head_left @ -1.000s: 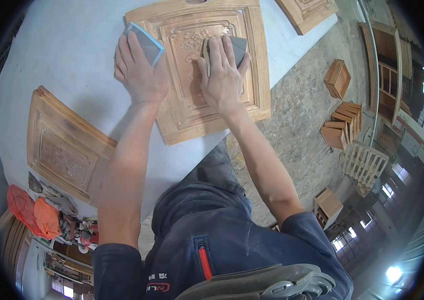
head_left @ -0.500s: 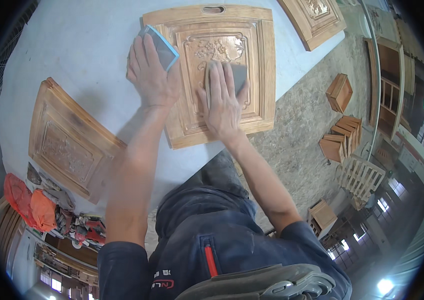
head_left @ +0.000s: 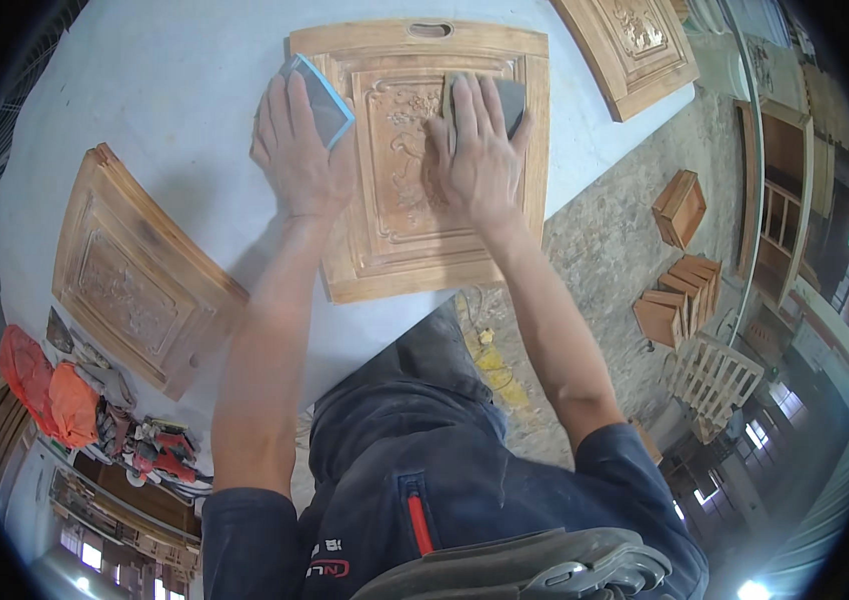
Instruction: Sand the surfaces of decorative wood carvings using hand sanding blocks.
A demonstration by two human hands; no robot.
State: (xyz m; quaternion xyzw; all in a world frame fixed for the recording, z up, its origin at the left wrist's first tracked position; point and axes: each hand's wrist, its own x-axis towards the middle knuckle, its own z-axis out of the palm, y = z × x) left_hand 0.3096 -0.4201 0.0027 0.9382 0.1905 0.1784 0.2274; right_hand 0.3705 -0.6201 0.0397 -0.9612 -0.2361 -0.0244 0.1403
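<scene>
A carved wooden door panel (head_left: 375, 270) with an oval hand slot lies on the pale table in front of me. My right hand (head_left: 485, 170) presses a grey sanding pad (head_left: 512, 100) against the upper right of its carved centre, three fingers laid over the pad and the thumb at its side. At the panel's left edge, my left hand (head_left: 297, 165) grips a grey sanding block (head_left: 323, 108) with a light blue rim, which stands tilted there. The fingers hide part of each abrasive.
Another carved panel (head_left: 140, 275) rests to the left, and one more (head_left: 635, 60) lies at the far right corner. Red and orange cloths (head_left: 30, 375) are heaped at lower left. On the floor to the right are wooden drawers (head_left: 680, 208), a pallet (head_left: 713, 378) and a cabinet (head_left: 783, 205).
My right hand has slid the grey pad up and to the right across the carving. The left hand stays nearly in place with its block.
</scene>
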